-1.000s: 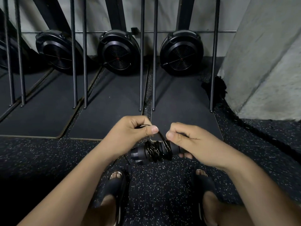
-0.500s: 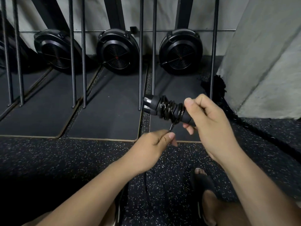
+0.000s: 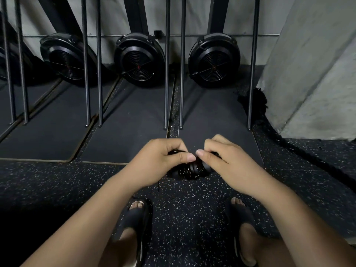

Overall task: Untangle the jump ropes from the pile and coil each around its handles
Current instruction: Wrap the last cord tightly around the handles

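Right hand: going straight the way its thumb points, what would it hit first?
Probably the left hand: the thumb of the right hand aims at the left thumb tip, just above the coiled jump rope both hold. Depth is unclear.

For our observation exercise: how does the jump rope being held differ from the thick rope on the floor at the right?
The jump rope is thin and tightly coiled; the thick rope trails loose. The left hand and right hand grip the jump rope; the thick rope lies on the floor. Both are black.
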The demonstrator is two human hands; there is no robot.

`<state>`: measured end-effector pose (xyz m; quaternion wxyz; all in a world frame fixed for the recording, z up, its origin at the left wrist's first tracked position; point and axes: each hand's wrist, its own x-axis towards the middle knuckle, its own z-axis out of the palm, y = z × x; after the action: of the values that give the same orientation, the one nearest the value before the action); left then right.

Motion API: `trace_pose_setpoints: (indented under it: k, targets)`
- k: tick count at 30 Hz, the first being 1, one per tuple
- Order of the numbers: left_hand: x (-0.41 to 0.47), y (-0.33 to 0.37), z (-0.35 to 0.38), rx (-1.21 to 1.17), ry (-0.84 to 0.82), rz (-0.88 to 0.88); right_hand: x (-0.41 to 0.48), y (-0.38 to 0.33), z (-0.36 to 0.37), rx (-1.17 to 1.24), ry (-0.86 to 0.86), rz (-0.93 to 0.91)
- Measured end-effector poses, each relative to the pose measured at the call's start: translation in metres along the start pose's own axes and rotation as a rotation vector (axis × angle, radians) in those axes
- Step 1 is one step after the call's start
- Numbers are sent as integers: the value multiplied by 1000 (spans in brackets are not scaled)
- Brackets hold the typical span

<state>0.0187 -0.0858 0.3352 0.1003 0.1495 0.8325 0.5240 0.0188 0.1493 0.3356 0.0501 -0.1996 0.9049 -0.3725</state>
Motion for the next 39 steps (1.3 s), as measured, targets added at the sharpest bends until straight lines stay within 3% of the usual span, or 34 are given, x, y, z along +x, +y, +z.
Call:
trace_pose_setpoints:
  k: [6,9,13,15,18,21,24,26,31,36,39]
  targets:
    - [2,-15,-13,-225,-5,11,-10,-24,-11,526,-183,-4]
    - [1,-16,-4,-416,-7,-36,-14,-31,-15,753,-106,-51]
    - [-3,-10,26,-381,36,-143,-10,-34,-19,902,112,-41]
    - [0,-9,40,-389,18,-143,-5,-31,-20,871,246,-23]
    - [1,-9,52,-109,7,-96,1,-19,-19,743,434,27]
    - [-5,-5,59,162,-27,-24,8,1,-17,410,542,35]
    - [-7,2,55,276,-56,12,11,17,-10,136,572,4]
    - [-6,4,43,325,-62,38,11,21,-4,43,509,-11]
    - [-1,11,9,331,-10,57,5,21,9,-77,163,29]
    - [-1,3,-17,21,-62,-8,-1,-2,-1,71,-101,32]
    - [-3,-4,-26,-93,-34,40,-8,-17,-9,346,-254,49]
